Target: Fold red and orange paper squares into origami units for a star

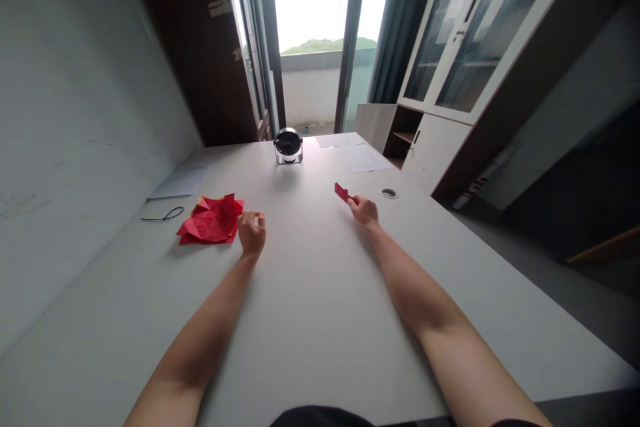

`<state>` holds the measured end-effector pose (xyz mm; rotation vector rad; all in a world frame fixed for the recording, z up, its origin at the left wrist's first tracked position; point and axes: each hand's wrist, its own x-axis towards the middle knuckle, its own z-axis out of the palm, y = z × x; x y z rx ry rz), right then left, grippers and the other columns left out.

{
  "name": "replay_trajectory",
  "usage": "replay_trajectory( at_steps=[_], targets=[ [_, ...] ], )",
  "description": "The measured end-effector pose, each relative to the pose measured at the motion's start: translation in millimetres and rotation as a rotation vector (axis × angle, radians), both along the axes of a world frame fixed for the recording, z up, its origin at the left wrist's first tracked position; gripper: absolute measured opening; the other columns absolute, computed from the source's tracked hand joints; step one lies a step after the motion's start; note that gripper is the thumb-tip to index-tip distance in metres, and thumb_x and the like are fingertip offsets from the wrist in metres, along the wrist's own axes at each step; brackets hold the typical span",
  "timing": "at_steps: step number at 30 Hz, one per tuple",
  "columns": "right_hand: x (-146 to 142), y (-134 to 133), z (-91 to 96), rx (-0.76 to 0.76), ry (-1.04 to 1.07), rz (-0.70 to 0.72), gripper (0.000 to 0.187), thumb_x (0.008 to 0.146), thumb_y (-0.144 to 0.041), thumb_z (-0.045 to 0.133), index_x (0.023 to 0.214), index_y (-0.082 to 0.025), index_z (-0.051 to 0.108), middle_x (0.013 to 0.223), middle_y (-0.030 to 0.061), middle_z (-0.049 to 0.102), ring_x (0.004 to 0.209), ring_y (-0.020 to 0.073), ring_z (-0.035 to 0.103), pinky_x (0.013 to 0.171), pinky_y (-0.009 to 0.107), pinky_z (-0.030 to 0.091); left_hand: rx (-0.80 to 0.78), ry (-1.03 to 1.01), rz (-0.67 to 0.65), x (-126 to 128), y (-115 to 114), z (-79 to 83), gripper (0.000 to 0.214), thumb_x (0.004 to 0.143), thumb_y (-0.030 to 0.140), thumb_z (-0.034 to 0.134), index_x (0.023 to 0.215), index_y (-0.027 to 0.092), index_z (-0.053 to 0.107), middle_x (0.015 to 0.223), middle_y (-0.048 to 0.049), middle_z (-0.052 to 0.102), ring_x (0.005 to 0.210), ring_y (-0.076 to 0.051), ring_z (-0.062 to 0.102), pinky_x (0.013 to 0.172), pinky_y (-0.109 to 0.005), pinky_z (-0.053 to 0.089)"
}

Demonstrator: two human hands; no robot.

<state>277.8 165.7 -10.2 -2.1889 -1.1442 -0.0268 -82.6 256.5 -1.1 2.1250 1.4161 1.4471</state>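
My right hand [364, 210] rests on the white table [310, 280] and pinches a small folded red paper piece [342, 191] that sticks up to its left. My left hand [251, 230] lies on the table with its fingers curled in, right beside a crumpled, creased sheet of red paper [211, 220] that lies flat to its left. Whether the left fingers hold anything is hidden.
A small black and silver desk fan [289, 145] stands at the far middle of the table. White sheets [181, 181] lie at the left and more papers [357, 153] at the far right. A black loop of cord [163, 217] and a cable hole [389, 193] are also there.
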Motion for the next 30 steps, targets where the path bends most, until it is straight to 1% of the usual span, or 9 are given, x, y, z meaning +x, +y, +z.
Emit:
replay_trajectory(
  at_steps=[2, 3, 6, 9, 13, 16, 22, 27, 30],
  targets=[
    [26, -6, -4.2, -0.017, 0.027, -0.085, 0.028, 0.088, -0.041, 0.056, 0.095, -0.022, 0.074, 0.092, 0.0111, 0.074, 0.085, 0.0243, 0.065, 0.072, 0.030, 0.042, 0.020, 0.068, 0.098, -6, 3, 4.3, 0.016, 0.088, 0.030, 0.052, 0.093, 0.021, 0.065, 0.107, -0.0112, 0.063, 0.110, -0.030, 0.053, 0.102, -0.045, 0.037],
    [36, -9, -6.3, -0.008, 0.046, -0.129, 0.028, 0.087, -0.041, 0.056, 0.096, -0.022, 0.074, 0.093, 0.0116, 0.074, 0.085, 0.0249, 0.065, 0.071, 0.030, 0.042, 0.009, 0.097, 0.154, -10, 5, 5.8, 0.019, 0.087, 0.030, 0.053, 0.101, 0.021, 0.064, 0.115, -0.0124, 0.060, 0.117, -0.031, 0.050, 0.105, -0.046, 0.034],
    [54, -15, -11.5, 0.068, 0.108, -0.209, 0.030, 0.083, -0.041, 0.059, 0.100, -0.020, 0.073, 0.090, 0.0122, 0.074, 0.081, 0.0253, 0.065, 0.069, 0.031, 0.044, -0.043, 0.157, 0.280, -23, 12, 5.5, 0.043, 0.085, 0.029, 0.058, 0.127, 0.020, 0.054, 0.135, -0.0153, 0.051, 0.131, -0.034, 0.040, 0.109, -0.049, 0.030],
    [58, -15, -13.4, 0.133, 0.149, -0.219, 0.036, 0.081, -0.042, 0.059, 0.104, -0.016, 0.071, 0.085, 0.0125, 0.073, 0.076, 0.0252, 0.065, 0.069, 0.032, 0.046, -0.083, 0.170, 0.341, -39, 24, -1.4, 0.060, 0.081, 0.028, 0.063, 0.138, 0.018, 0.045, 0.142, -0.0184, 0.046, 0.135, -0.038, 0.036, 0.110, -0.053, 0.028],
    [53, -17, -9.6, 0.218, 0.142, -0.231, 0.039, 0.082, -0.036, 0.058, 0.115, -0.018, 0.064, 0.084, 0.0104, 0.073, 0.077, 0.0246, 0.066, 0.073, 0.032, 0.047, -0.164, 0.172, 0.428, -60, 41, -12.3, 0.067, 0.080, 0.028, 0.065, 0.142, 0.016, 0.042, 0.141, -0.0221, 0.046, 0.135, -0.040, 0.037, 0.107, -0.055, 0.031],
    [47, -19, -4.8, 0.244, 0.161, -0.246, 0.033, 0.084, -0.033, 0.053, 0.112, -0.018, 0.063, 0.086, 0.0102, 0.073, 0.078, 0.0244, 0.066, 0.075, 0.033, 0.047, -0.226, 0.181, 0.464, -69, 49, -17.6, 0.068, 0.080, 0.026, 0.064, 0.143, 0.014, 0.041, 0.140, -0.0242, 0.046, 0.132, -0.041, 0.041, 0.103, -0.055, 0.037],
    [37, -17, -4.7, 0.285, 0.126, -0.218, 0.027, 0.086, -0.031, 0.046, 0.099, -0.018, 0.066, 0.089, 0.0120, 0.073, 0.082, 0.0247, 0.066, 0.078, 0.033, 0.047, -0.279, 0.167, 0.462, -75, 61, -23.1, 0.052, 0.084, 0.018, 0.054, 0.136, 0.010, 0.050, 0.132, -0.0245, 0.054, 0.124, -0.037, 0.050, 0.105, -0.051, 0.036],
    [26, -12, -9.1, 0.293, 0.109, -0.112, 0.026, 0.087, -0.034, 0.045, 0.097, -0.020, 0.066, 0.088, 0.0087, 0.074, 0.078, 0.0228, 0.066, 0.076, 0.030, 0.046, -0.316, 0.160, 0.422, -80, 66, -23.4, 0.033, 0.088, 0.017, 0.045, 0.113, 0.011, 0.066, 0.117, -0.0225, 0.063, 0.117, -0.035, 0.055, 0.102, -0.049, 0.038],
    [21, -11, -7.9, 0.280, 0.123, -0.051, 0.027, 0.089, -0.033, 0.044, 0.098, -0.020, 0.065, 0.084, 0.0068, 0.074, 0.076, 0.0221, 0.066, 0.075, 0.030, 0.046, -0.297, 0.160, 0.393, -83, 65, -22.0, 0.031, 0.091, 0.021, 0.041, 0.101, 0.014, 0.069, 0.109, -0.0203, 0.067, 0.111, -0.032, 0.059, 0.098, -0.046, 0.041]
  ],
)
